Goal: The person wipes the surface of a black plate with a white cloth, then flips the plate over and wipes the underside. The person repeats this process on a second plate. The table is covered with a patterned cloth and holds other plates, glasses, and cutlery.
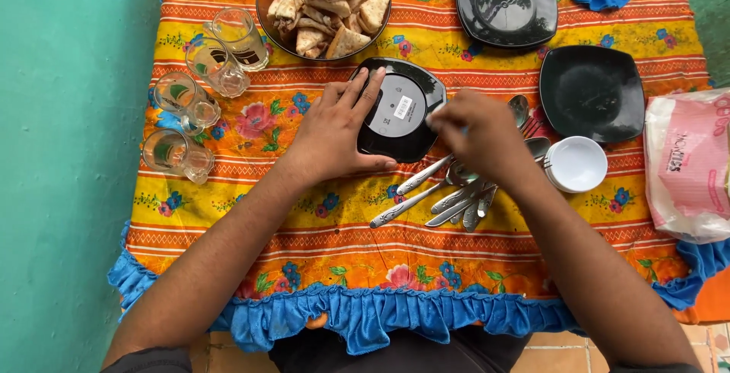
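Observation:
A black square plate (411, 88) lies upside down in the middle of the table, with a small white sticker on its base. My left hand (334, 133) rests flat on the plate's left edge, fingers spread over it. My right hand (475, 133) is at the plate's right edge with the fingers pinched together; whether anything is between them is hard to tell. A pile of metal spoons (449, 194) lies just below and under my right hand.
A dark bowl of fried pastries (327, 4) stands at the back. Several glass mugs (201, 88) line the left side. Two more black plates (507, 0) (591, 92), stacked small white bowls (578, 164) and a plastic bag (692, 164) are on the right. A patterned cloth (342, 244) covers the table.

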